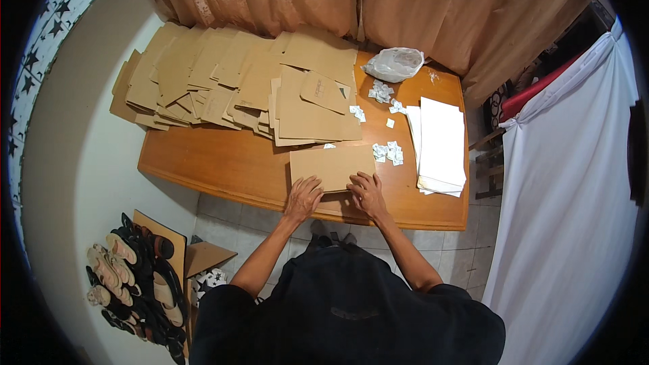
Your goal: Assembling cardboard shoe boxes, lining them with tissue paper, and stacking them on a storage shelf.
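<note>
A flat brown cardboard blank (332, 165) lies near the front edge of the wooden table (216, 162). My left hand (303, 197) rests with spread fingers on its near left edge. My right hand (367, 193) presses on its near right corner. Both hands lie flat on the card, gripping nothing. Behind it a big pile of overlapping flat cardboard blanks (236, 78) covers the far half of the table.
A stack of white sheets (441, 142) lies at the table's right. Small white sachets (387, 153) are scattered by it, and a clear plastic bag (394, 63) sits at the back. Curtains hang behind. Shoes (132, 277) lie on the floor at left; white cloth hangs at right.
</note>
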Available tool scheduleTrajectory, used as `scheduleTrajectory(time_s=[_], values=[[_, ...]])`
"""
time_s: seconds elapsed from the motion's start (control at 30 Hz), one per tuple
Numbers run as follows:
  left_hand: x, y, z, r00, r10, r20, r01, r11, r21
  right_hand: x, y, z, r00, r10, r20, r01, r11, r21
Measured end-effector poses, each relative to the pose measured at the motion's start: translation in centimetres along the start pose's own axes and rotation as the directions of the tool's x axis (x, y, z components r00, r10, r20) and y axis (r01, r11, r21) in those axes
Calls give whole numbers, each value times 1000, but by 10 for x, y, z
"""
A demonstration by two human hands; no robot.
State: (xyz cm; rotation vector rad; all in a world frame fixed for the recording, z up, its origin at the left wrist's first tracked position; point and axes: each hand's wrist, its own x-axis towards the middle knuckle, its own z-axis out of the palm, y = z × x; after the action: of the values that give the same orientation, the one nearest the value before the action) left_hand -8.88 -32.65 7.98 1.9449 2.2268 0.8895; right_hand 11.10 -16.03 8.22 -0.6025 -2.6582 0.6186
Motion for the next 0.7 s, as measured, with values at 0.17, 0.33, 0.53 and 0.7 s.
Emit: scheduleTrajectory(time_s=[0.17, 0.33, 0.53, 0.7], values=[[-1, -1, 3, 999, -31, -26, 31, 999, -6, 4, -5, -4, 1000, -12, 25, 12, 1000, -24], [11, 27, -18, 992, -32, -121, 34, 999, 11, 15, 1, -24, 996, 47, -72, -35, 986, 160], [14, 64, -5, 975, -47, -215, 28, 995, -91, 43, 45, -40, 967, 189, -169, -135, 949, 284], [14, 95, 37, 965, -240, -103, 201, 934, -295, 67, 99, -34, 974, 227, -16, -205, 907, 369]])
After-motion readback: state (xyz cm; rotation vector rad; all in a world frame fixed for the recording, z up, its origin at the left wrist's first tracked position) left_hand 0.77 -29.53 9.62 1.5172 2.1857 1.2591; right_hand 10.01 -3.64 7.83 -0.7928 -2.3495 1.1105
